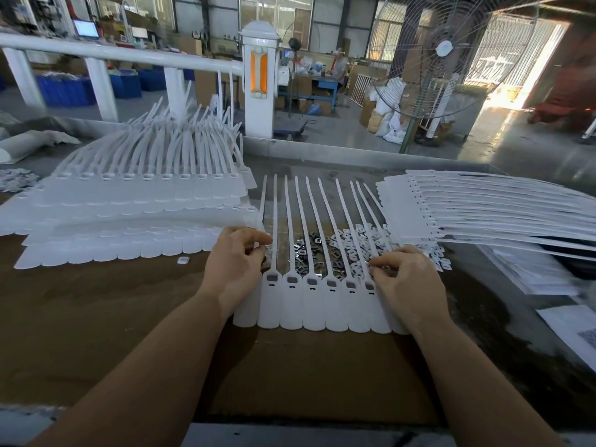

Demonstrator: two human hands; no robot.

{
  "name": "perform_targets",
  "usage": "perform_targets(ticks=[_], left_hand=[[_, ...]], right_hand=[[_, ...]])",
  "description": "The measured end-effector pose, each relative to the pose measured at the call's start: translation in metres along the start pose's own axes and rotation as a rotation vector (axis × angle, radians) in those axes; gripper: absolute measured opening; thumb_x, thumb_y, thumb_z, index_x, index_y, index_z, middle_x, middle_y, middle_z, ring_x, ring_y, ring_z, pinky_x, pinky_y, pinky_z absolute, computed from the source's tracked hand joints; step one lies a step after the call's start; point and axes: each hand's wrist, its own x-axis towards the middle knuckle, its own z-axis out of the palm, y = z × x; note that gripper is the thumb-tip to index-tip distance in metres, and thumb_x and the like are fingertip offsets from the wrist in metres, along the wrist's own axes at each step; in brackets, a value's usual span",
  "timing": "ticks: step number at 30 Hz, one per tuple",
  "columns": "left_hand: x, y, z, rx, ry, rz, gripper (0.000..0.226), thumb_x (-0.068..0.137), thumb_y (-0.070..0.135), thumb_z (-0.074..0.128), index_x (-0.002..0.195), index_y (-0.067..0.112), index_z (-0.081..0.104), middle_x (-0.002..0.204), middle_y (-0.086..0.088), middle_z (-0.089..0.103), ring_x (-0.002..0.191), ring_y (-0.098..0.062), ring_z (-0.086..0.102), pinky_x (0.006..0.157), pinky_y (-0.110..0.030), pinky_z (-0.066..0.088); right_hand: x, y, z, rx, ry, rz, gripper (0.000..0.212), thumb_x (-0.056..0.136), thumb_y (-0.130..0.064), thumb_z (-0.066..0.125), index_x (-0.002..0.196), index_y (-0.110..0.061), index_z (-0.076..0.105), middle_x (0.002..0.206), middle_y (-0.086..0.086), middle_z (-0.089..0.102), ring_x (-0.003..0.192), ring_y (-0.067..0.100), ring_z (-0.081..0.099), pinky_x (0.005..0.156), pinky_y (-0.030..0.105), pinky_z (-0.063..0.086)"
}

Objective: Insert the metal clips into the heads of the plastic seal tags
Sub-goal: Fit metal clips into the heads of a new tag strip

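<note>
Both hands worked at a row of seal tags (314, 304) lying side by side on the brown table (96, 311). At the row's left end, the left hand (233, 266) had its fingers curled, pinching something small. At the right end, the right hand (403, 279) pinched likewise. Loose metal clips (306, 250) lay heaped just beyond the tag heads, under the straps. Stacked tags (135, 201) sat left, more (483, 204) right.

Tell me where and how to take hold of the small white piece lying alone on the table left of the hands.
Pinch the small white piece across its two short edges, coming straight down from above. It lies flat on the brown table with bare surface all round it, so fingertips probably fit on either side; its low, flat shape leaves no top to hook.
</note>
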Motion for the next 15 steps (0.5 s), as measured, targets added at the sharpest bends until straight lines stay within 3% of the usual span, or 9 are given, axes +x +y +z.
perform_targets(ticks=[4,12,15], left_hand=[[-0.0001,0.0000,0.0003,0.007,0.001,0.001,0.017,0.094,0.010,0.053,0.098,0.022,0.064,0.112,0.006,0.045,0.096,-0.005,0.048,0.078,-0.009,0.036],[-0.0020,0.0020,-0.0004,-0.022,-0.004,-0.010,0.017,0.094,0.010,0.054,0.092,0.024,0.061,0.113,0.004,0.046,0.097,-0.008,0.050,0.084,-0.016,0.040],[-0.0024,0.0023,-0.0005,-0.026,-0.006,-0.006,0.015,0.092,0.011,0.056,0.092,0.025,0.062,0.112,0.005,0.046,0.089,-0.006,0.051,0.077,-0.012,0.041]], right_hand=[[-0.0005,0.0001,-0.0008,0.048,-0.012,0.011,0.010,0.084,-0.016,0.068,0.092,-0.014,0.071,0.092,-0.003,0.057,0.092,0.017,0.054,0.086,0.034,0.048],[-0.0047,-0.0015,-0.0017,0.119,0.103,-0.068,0.006,0.086,-0.007,0.063,0.089,-0.010,0.067,0.084,-0.005,0.058,0.082,0.015,0.055,0.075,0.029,0.047],[-0.0071,-0.0056,-0.0023,0.113,0.126,-0.130,0.005,0.086,-0.005,0.062,0.088,-0.008,0.066,0.082,-0.003,0.059,0.081,0.013,0.052,0.075,0.031,0.045]])
